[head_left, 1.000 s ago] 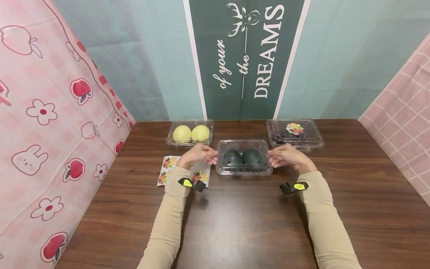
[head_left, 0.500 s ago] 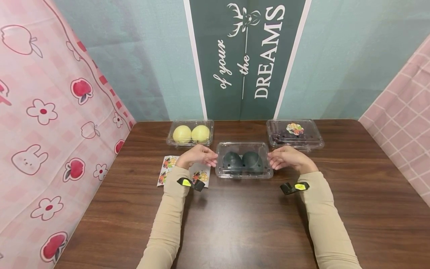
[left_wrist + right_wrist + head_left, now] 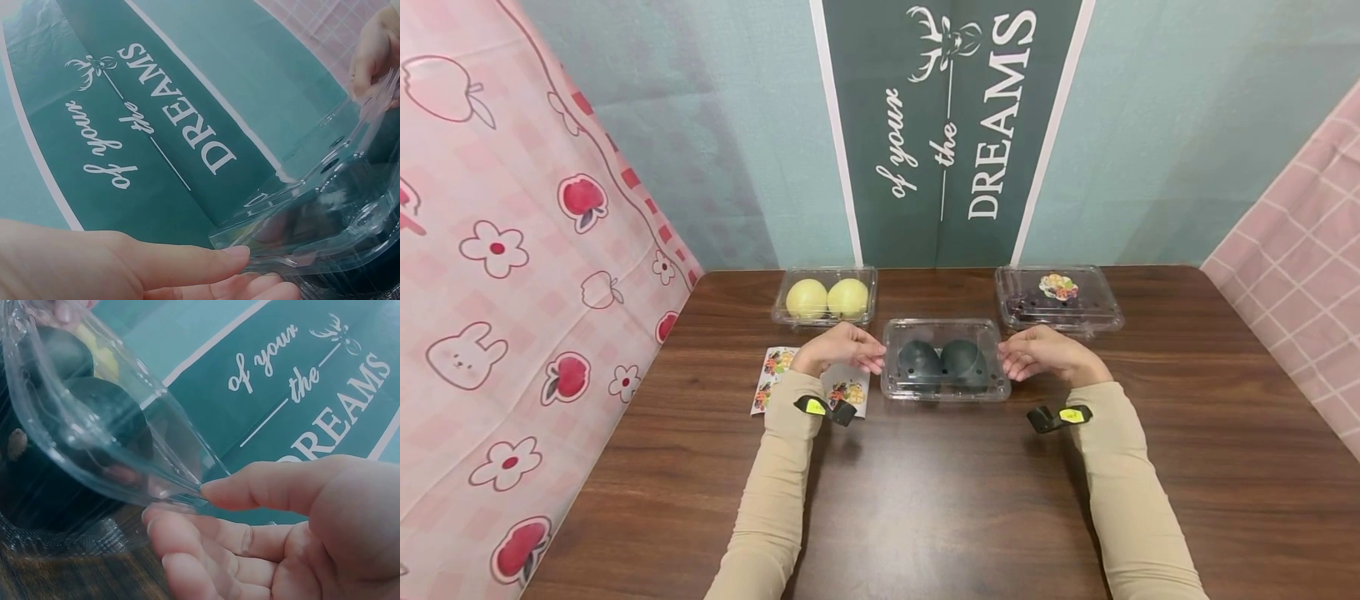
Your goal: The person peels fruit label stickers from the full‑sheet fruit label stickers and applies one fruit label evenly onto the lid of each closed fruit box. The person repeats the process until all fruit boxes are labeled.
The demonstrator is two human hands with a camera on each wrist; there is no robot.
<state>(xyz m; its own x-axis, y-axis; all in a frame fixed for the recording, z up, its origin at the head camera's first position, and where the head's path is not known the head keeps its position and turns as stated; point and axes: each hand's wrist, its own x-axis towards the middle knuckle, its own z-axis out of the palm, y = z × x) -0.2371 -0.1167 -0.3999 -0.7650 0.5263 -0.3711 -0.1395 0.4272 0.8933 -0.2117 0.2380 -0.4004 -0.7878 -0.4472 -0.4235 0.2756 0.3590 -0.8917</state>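
Middle container: a clear plastic box (image 3: 940,322) at the centre of the desk (image 3: 925,500), between the two hands; whether its base touches the wood cannot be told.
Contents, middle: two large, dark, rounded items (image 3: 962,360), side by side beneath the transparent lid; no label shows on top.
Left grip (image 3: 842,346): pinching the box's left edge, thumb above and fingers below.
Right grip (image 3: 1051,350): pinching the opposite edge in the same manner, as the right wrist view shows.
Rear-left container: a similar clear box (image 3: 781,317) holding two pale yellow, round items (image 3: 807,298).
Rear-right container: a similar box (image 3: 1101,300) with small dark contents (image 3: 1026,306), too obscured to identify; a scalloped fruit sticker (image 3: 1058,287) lies on its lid.
Sticker sheet (image 3: 846,396): on the desk, partly hidden by the left hand and sleeve.
Risk, slipping: the hold is only at the thin rim, so smooth plastic could slide from either side.
Risk, tilting: uneven lifting or lowering could roll the dark items to one end.
Risk, lid: if the closure is not fully seated, which cannot be judged here, pulling on the rim could spring it open.
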